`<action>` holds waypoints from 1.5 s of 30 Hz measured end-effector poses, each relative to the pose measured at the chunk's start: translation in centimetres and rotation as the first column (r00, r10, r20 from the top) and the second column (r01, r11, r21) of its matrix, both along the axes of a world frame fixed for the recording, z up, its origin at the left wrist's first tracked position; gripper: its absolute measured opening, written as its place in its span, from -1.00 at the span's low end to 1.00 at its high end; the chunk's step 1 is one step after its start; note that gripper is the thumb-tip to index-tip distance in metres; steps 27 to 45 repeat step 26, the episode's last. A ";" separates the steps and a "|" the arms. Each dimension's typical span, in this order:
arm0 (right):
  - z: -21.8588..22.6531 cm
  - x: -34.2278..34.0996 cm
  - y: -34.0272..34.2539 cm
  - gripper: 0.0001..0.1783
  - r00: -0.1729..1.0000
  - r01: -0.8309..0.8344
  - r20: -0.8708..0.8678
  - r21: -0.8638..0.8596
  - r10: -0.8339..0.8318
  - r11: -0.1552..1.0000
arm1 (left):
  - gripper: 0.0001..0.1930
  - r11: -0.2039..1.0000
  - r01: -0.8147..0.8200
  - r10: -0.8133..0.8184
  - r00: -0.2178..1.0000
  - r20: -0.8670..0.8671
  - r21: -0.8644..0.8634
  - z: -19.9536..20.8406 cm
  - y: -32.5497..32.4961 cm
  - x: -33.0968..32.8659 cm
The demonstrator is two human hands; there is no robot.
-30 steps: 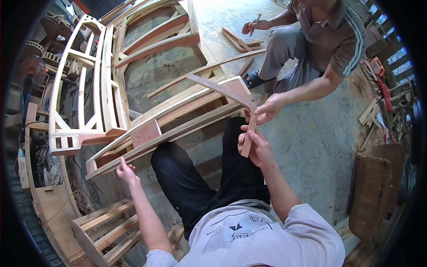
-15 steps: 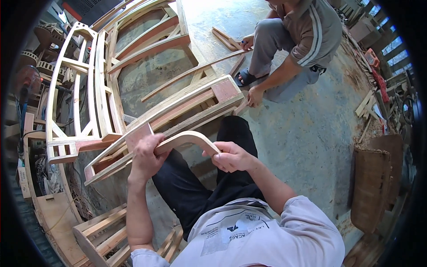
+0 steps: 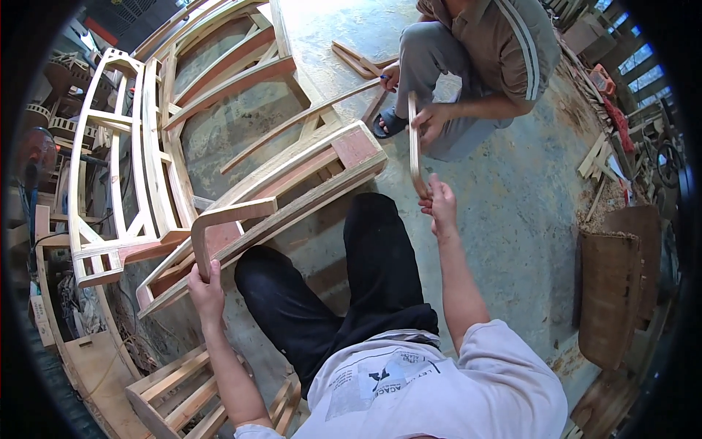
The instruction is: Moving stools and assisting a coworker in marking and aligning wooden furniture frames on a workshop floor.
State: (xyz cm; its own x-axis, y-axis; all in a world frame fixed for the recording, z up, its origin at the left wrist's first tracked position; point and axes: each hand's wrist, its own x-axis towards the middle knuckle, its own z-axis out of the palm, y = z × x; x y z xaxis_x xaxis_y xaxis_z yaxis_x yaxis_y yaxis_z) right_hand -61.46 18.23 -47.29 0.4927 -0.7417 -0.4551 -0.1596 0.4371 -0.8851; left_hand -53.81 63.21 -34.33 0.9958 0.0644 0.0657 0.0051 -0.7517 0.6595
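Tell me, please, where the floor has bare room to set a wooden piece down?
Bare concrete floor lies to the right, between the co-worker, the right hand and the dark curved panels. Leftward it is crowded: the long wooden frame and the stacked frames fill the floor.

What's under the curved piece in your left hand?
The curved piece, gripped by the left hand, lies over the long wooden frame. The floor below that frame is mostly hidden there.

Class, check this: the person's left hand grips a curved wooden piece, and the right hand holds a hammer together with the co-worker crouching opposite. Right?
Not quite. The right hand holds a thin wooden strip, not a hammer, shared with the co-worker's hand. The left hand does grip the curved wooden piece, as the head view shows.
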 end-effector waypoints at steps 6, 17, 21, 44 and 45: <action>-0.2 2.4 0.2 -0.66 0.899 -0.438 -0.295 -0.630 0.324 0.642 | -0.72 0.954 -0.151 0.100 0.974 -0.201 -0.260 -0.5 0.4 0.4; 7.6 3.0 7.0 -0.74 0.904 -0.416 -0.137 -0.501 0.404 0.759 | -0.79 0.746 -0.194 -0.067 0.930 -0.362 -0.637 -2.6 -1.0 0.1; 8.9 0.9 9.9 -0.75 0.897 -0.395 -0.053 -0.539 0.438 0.744 | -0.78 0.701 -0.210 -0.060 0.935 -0.350 -0.681 -2.9 -0.6 -0.1; 9.9 -1.3 13.2 -0.71 0.814 -0.507 -0.103 -0.605 0.571 0.614 | -0.77 0.594 -0.218 -0.109 0.932 -0.347 -0.774 -3.3 -0.3 -0.5; 9.9 -1.3 13.2 -0.71 0.814 -0.507 -0.103 -0.605 0.571 0.614 | -0.77 0.594 -0.218 -0.109 0.932 -0.347 -0.774 -3.3 -0.3 -0.5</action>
